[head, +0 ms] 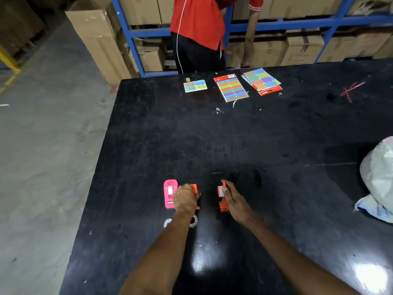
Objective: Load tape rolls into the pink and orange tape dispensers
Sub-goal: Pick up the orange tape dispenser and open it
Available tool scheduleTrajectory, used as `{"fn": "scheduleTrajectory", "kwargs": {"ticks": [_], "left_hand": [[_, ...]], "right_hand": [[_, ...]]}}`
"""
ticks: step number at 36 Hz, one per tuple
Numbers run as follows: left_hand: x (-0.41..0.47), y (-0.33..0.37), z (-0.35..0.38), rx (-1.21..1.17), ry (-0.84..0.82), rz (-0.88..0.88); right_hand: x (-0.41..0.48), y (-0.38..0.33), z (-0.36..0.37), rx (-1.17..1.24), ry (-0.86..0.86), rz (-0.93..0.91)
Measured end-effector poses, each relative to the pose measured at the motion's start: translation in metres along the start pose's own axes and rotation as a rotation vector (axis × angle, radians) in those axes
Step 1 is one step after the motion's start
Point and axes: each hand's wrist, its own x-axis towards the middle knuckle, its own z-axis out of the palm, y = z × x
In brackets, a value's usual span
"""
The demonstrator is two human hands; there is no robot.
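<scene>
A pink tape dispenser (pixel 170 193) stands on the black table (pixel 234 135) with a white tape roll in it. Just to its right my left hand (pixel 184 199) is closed over an orange dispenser (pixel 194 189), most of which is hidden. Further right my right hand (pixel 232 198) holds a second orange dispenser (pixel 222 204) that carries a white tape roll (pixel 221 191). Two loose clear tape rolls (pixel 193 221) lie near the table's front, partly hidden under my left forearm.
At the far edge lie a small numbered card (pixel 195 85), two sheets of coloured labels (pixel 232 88) and a marker (pixel 248 81). A white plastic bag (pixel 378 182) sits at the right edge. A person in a red shirt (pixel 197 22) stands behind the table by blue shelving with cartons.
</scene>
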Motion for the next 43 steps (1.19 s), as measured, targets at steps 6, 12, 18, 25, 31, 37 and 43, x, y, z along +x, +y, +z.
{"fn": "scheduleTrajectory", "kwargs": {"ticks": [6,12,18,25,31,37,43], "left_hand": [[-0.001,-0.003,0.0,-0.644,0.196,0.163],[-0.023,0.001,-0.024,-1.043,-0.513,0.34],[-0.029,-0.001,-0.026,-1.091,-0.457,0.399],[-0.041,0.008,-0.017,-1.133,-0.455,0.403],[-0.041,0.007,-0.004,-1.06,-0.382,0.371],[-0.047,-0.006,0.028,-0.572,-0.263,0.387],[-0.064,0.001,0.049,0.104,-0.244,0.442]], "right_hand": [[-0.004,-0.006,-0.001,0.083,0.033,-0.043],[-0.008,-0.018,0.006,0.099,0.032,-0.133],[-0.014,-0.018,0.006,0.107,0.044,-0.169],[-0.024,-0.011,-0.008,0.059,0.047,-0.163],[-0.022,0.005,-0.012,0.062,0.101,-0.103],[-0.022,0.017,-0.019,0.062,0.226,-0.004],[-0.028,0.012,-0.022,0.019,0.174,0.001]]}}
